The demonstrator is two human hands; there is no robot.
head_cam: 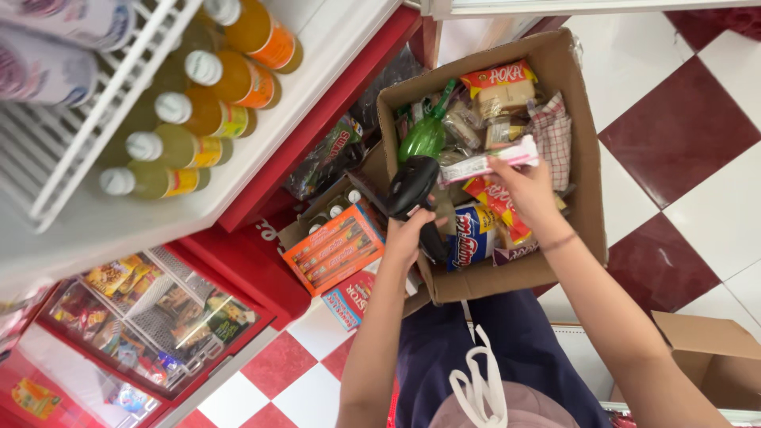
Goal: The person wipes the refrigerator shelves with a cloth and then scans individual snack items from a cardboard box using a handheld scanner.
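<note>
- My left hand [406, 234] is wrapped around the grip of a black handheld scanner [412, 186], with its head tipped up and away from me, toward the box.
- My right hand [529, 190] pinches a slim pink-and-white packet [495, 160] by its right end, fingers closed on it above the open cardboard box [583, 150].
- The packet's long axis runs roughly left to right, tilted a little, its free end pointing toward the scanner.
- From the scanner's head, I see the packet just to the right and slightly higher; near, but I cannot tell if they touch.
- The left hand is nearer the free end, while the right has the hold.
- Under both, a green bottle [424, 133] and snack bags fill the box.
- Left of the box, an orange carton [333, 247] rests by a red cooler [261, 261].
</note>
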